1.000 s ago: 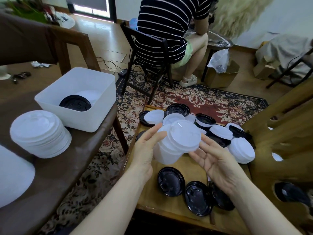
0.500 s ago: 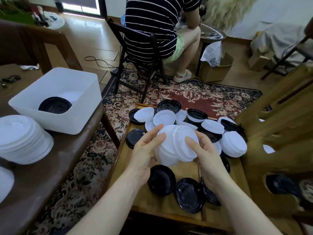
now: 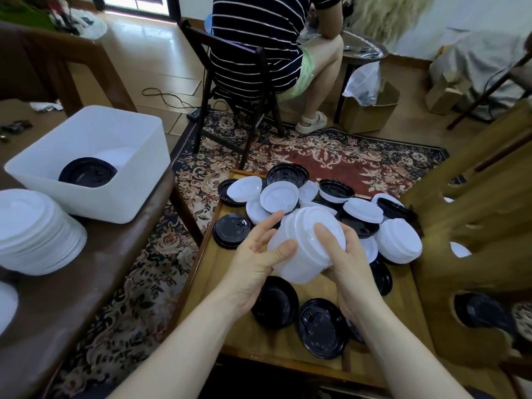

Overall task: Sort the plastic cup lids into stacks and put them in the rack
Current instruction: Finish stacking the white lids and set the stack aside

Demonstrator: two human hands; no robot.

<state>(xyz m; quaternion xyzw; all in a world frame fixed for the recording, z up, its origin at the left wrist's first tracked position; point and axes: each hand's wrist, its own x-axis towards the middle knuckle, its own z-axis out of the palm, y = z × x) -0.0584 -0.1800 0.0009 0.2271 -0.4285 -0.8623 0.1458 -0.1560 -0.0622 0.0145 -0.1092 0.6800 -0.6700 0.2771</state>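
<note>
My right hand (image 3: 349, 263) has closed onto the white lid stack (image 3: 309, 244); both hands, with my left hand (image 3: 254, 260), now clasp it, squaring it for racking.

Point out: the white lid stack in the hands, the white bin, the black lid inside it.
white lid stack (image 3: 299, 254): head view, on its side wall between the hands.
white bin (image 3: 86, 198): head view, on its near outer wall.
black lid in the bin (image 3: 87, 175): head view, on its top face.

Tilted white lid stack (image 3: 305, 246) above table
</note>
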